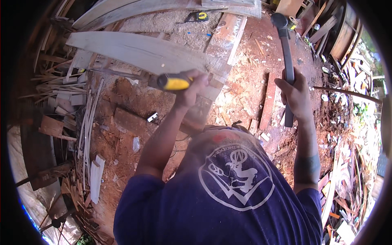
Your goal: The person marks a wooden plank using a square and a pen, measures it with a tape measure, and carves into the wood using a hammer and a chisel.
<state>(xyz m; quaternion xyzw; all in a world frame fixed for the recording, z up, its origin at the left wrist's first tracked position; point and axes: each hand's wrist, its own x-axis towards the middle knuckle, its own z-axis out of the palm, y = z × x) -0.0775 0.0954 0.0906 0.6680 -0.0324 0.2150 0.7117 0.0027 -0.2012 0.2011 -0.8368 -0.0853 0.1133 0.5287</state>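
Observation:
My left hand (191, 89) is closed around a chisel with a yellow-and-black handle (173, 83). Its butt end points left; motion blur and my fingers hide the blade. Just beyond it lies a long pale wooden plank (134, 49), whose right end reaches close to my left fingers. On the right, my right hand (297, 94) grips a hammer (288, 61) by its dark handle. The rounded hammer head is raised at the far end, well away from the chisel.
A yellow-and-black tape measure (201, 16) rests among sawdust at the back. Another pale board (118, 14) lies behind the plank. Wood strips (87, 130) and offcuts are piled on the left. More scrap wood and debris (343, 183) covers the right side.

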